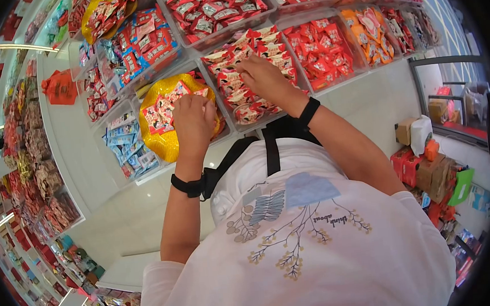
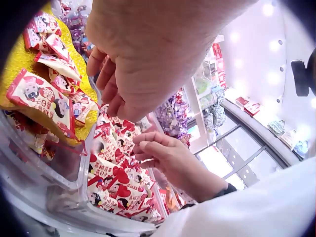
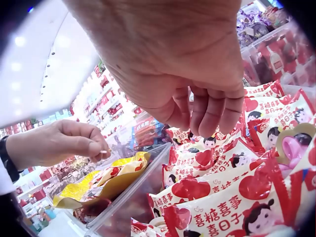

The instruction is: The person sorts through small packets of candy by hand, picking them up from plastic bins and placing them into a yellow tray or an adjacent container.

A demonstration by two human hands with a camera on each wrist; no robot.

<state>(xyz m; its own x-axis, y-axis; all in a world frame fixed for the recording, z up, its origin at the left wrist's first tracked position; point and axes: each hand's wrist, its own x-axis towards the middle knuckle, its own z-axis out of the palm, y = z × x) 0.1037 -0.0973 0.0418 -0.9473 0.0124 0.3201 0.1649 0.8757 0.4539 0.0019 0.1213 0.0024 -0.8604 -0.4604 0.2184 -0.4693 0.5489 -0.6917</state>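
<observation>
My left hand [image 1: 193,118] hovers above the edge of a shiny gold scalloped plate [image 1: 168,147], its fingers loosely bent. Several cream-and-red candy packets [image 2: 42,101] printed with hearts and a cartoon child lie piled on the plate. To the right, my right hand [image 1: 271,83] is over a clear bin [image 3: 123,200] full of matching packets [image 3: 242,202]. Its fingers hang bent, the tips right over the packets in the right wrist view. Nothing shows in either hand, though the palms are partly hidden.
More clear bins adjoin, with red packets [image 1: 320,51], orange packets [image 1: 370,33] and blue packets [image 1: 128,144]. Another gold plate [image 1: 96,21] of packets sits at the far left. A red bag [image 1: 60,87] lies on the white counter [image 1: 81,164]. Cardboard boxes [image 1: 431,171] stand on the right.
</observation>
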